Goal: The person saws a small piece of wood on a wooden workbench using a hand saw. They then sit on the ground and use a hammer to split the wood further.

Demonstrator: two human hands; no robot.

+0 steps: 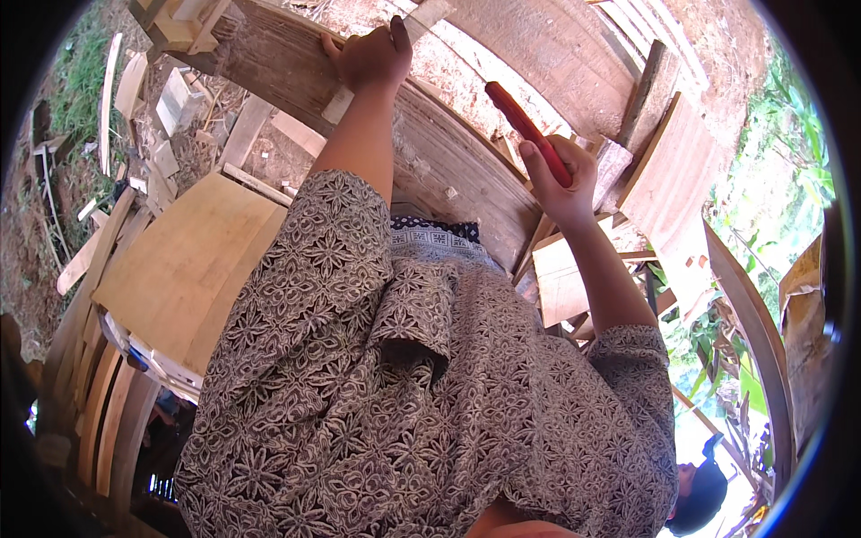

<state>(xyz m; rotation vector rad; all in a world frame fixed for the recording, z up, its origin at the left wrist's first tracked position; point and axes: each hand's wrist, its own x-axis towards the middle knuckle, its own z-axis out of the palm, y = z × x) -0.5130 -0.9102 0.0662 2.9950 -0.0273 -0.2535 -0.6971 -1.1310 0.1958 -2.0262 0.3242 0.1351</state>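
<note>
Floral-patterned cloth is taking up the nearest space: the person is wearing a dark-and-cream short-sleeved shirt (502, 394), its chest pocket (413, 332) gaping a little. Beyond the hem, a thick brown plank (448, 166) is running slantwise, from the upper left down toward the right.

Out over that plank, the left hand (369, 61) is reaching with its fingers curled. A pale flat strip (430, 13) is poking out past the knuckles; from where I'm standing I can't tell whether the fingers are grasping it or only pressing beside it.

Over on the other side, the right hand (565, 175) is gripping a red handle (522, 121), fingers wrapped around its lower part and thumb lying against it. The handle's free end is pointing up and leftward, well apart from the left hand.

Past the plank, a broad board (556, 63) is lying in the light, and a reddish-brown board (677, 166) is slanting away to the right. On the left, a pale wooden panel (184, 260) is resting near wood offcuts (179, 103) that are littering the earth. Green plants (789, 143) are catching the sun at far right, and another person's dark-haired head (702, 498) is showing at lower right.
</note>
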